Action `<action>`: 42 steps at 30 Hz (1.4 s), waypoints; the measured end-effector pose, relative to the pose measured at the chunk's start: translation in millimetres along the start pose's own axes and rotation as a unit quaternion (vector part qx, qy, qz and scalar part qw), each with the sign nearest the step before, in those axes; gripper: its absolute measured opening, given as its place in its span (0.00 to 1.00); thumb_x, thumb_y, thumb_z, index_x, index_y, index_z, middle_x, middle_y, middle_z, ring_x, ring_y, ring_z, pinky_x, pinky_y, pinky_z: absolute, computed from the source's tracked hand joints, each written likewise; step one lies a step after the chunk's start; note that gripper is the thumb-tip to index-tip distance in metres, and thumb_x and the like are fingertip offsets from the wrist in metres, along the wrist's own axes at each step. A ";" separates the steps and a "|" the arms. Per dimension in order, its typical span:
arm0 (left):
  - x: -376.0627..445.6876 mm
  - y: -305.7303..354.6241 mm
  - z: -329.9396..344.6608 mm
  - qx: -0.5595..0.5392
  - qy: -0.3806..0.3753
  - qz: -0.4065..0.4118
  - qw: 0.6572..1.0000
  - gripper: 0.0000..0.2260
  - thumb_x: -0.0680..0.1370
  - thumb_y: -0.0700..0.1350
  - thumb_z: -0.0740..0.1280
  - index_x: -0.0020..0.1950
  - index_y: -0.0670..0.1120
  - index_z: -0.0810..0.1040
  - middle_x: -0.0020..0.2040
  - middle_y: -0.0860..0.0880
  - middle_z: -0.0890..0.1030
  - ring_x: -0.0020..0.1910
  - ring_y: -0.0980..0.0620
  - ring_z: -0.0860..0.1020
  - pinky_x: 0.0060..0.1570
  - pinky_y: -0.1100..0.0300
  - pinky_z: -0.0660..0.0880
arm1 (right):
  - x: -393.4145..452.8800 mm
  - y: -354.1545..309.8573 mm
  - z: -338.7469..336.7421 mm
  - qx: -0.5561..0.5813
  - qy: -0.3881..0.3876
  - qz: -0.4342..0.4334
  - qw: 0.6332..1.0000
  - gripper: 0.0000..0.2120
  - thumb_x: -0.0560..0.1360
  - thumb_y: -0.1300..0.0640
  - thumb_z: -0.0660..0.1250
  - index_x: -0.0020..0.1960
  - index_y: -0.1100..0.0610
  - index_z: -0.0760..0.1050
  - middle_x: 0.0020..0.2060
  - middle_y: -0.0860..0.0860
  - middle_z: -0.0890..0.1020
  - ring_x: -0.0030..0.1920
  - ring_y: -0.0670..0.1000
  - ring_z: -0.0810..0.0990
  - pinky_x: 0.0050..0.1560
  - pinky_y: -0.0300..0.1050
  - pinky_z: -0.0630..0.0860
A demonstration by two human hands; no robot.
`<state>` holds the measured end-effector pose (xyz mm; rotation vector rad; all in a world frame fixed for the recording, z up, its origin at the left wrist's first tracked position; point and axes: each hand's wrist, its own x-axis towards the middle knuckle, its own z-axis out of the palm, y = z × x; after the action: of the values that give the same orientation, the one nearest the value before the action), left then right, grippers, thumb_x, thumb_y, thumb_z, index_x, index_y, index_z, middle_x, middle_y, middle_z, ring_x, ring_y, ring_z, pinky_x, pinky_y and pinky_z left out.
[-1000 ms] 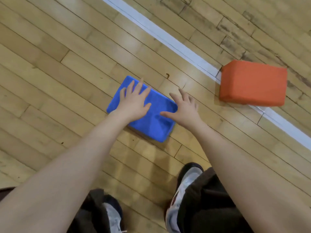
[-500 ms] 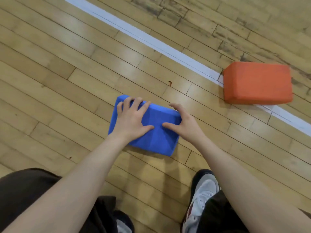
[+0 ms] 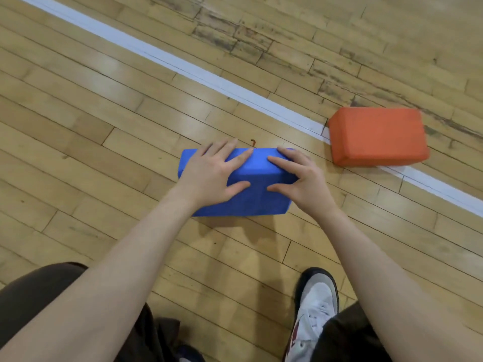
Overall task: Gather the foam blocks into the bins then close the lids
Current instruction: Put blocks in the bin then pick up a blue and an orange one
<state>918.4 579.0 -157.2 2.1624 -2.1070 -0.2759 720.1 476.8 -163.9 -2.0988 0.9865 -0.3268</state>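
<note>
A blue foam block [image 3: 257, 198] lies on the wooden floor straight ahead of me. My left hand [image 3: 209, 173] grips its left part, fingers spread over the top and thumb on the near face. My right hand [image 3: 300, 178] grips its right end, fingers curled over the top edge and thumb pressed on the near face. An orange foam block [image 3: 376, 137] sits on the floor to the right, apart from both hands. No bin or lid is in view.
A white painted line [image 3: 183, 69] crosses the floor diagonally, passing under the orange block. My right shoe [image 3: 315, 304] stands near the bottom, and my dark trousers [image 3: 39, 291] fill the lower left corner.
Both hands have closed round the blue block, the right moving from its end onto its top. The block has turned to lie more square to me.
</note>
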 end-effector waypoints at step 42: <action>86.8 117.2 17.4 -0.044 -0.039 -0.247 0.967 0.30 0.79 0.56 0.58 0.76 0.46 0.55 0.65 0.39 0.64 0.58 0.40 0.67 0.57 0.49 0.64 | -41.0 120.1 -23.2 -0.184 0.125 0.169 0.960 0.24 0.74 0.64 0.68 0.69 0.55 0.71 0.72 0.60 0.64 0.73 0.69 0.53 0.71 0.59 0.56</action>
<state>801.9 489.6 -154.9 2.6259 -1.5175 -0.4902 616.0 447.0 -233.9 -2.1927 1.6380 -0.2516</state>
